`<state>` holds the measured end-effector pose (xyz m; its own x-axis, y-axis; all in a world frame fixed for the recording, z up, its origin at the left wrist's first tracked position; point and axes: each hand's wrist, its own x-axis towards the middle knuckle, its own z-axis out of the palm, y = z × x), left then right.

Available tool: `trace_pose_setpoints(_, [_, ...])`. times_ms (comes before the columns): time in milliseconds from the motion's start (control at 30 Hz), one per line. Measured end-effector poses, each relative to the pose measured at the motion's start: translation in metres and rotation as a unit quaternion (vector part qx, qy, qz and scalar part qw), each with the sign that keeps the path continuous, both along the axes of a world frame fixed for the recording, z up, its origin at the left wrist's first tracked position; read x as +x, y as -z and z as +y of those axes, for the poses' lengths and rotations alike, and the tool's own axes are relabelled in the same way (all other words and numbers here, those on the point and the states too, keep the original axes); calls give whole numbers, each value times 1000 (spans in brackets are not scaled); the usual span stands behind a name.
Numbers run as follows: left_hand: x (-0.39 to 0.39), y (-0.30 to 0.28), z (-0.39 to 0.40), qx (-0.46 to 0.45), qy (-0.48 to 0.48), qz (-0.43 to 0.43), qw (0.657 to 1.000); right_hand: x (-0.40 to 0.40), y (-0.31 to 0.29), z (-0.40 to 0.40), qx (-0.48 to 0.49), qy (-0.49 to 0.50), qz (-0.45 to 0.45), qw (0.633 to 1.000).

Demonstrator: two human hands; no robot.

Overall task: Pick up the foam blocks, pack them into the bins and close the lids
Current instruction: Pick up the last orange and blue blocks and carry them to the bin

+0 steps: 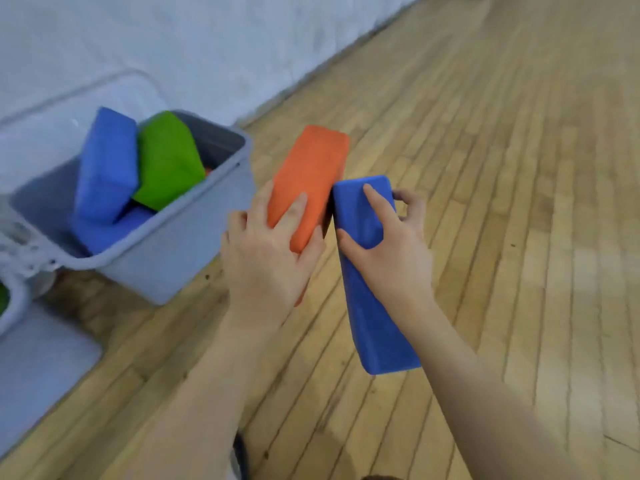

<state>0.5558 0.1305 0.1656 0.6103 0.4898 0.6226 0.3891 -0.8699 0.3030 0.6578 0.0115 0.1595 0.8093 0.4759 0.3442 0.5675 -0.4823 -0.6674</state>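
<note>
My left hand (266, 258) grips an orange foam block (310, 174) above the wooden floor, just right of an open grey bin (180, 258). Beside it my right hand (388, 251) grips a long blue foam block (372, 306), whose top end touches the orange one. Inside the bin a blue block (107, 164) and a green block (169, 161) stick up above the rim, with another blue block (114, 230) lower down.
A clear lid (86, 98) leans behind the bin against a white wall (207, 46). Part of a second bin (14, 299) shows at the left edge, and a grey lid (38, 375) lies flat on the floor. Wooden floor (502, 168) stretches to the right.
</note>
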Motion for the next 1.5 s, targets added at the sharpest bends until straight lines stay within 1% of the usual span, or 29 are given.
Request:
trace_pose_setpoints(133, [-38, -49, 86, 61, -69, -28, 995, -29, -38, 96, 44, -69, 10, 997])
trace_pose_setpoints(267, [-77, -79, 177, 113, -105, -19, 988, -55, -66, 192, 88, -131, 34, 987])
trace_pose_setpoints(467, [-111, -62, 289, 173, -174, -24, 969, -67, -78, 321, 143, -169, 39, 974])
trace_pose_setpoints(600, [-122, -45, 355, 167, -224, -15, 960, -68, -79, 402, 180, -197, 56, 962])
trace_pose_setpoints(667, [-124, -36, 381, 148, -249, -6, 957, -68, -78, 434, 182, -213, 72, 957])
trace_pose_setpoints(800, [-117, -16, 410, 65, -267, 31, 961, -56, -80, 466, 151, -215, 99, 960])
trace_pose_setpoints(833, [-114, -9, 413, 47, -271, 40, 961, -53, -78, 469, 131, -219, 95, 962])
trace_pose_setpoints(900, [-108, 3, 413, 13, -277, 58, 959, -45, -73, 473, 72, -234, 54, 968])
trace_pose_setpoints(967, [-102, 10, 408, -23, -289, 65, 955, -37, -65, 475, 20, -263, 26, 964])
trace_pose_setpoints(1033, [-99, 11, 405, -62, -295, 24, 953, -29, -60, 474, 8, -287, 39, 957])
trace_pose_setpoints(1100, [-99, 8, 403, -132, -270, -44, 953, -22, -61, 470, 44, -284, 66, 956])
trace_pose_setpoints(1133, [-97, 6, 402, -156, -254, -58, 953, -18, -62, 469, 62, -279, 66, 956])
trace_pose_setpoints(1167, [-95, 4, 399, -174, -249, -59, 951, -15, -64, 467, 67, -277, 64, 956])
trace_pose_setpoints(1233, [-90, 3, 398, -202, -272, -45, 940, -8, -69, 466, 54, -295, 72, 951])
trace_pose_setpoints(1333, [-87, 7, 406, -257, -325, 23, 910, -7, -73, 467, -8, -348, 81, 934])
trace_pose_setpoints(1367, [-87, 10, 410, -280, -323, 31, 904, -8, -75, 468, -32, -364, 70, 928])
trace_pose_setpoints(1433, [-89, 17, 417, -306, -279, -1, 910, -13, -77, 473, -61, -385, 50, 920])
trace_pose_setpoints(1500, [-93, 22, 422, -302, -256, -22, 918, -18, -78, 479, -48, -386, 70, 919])
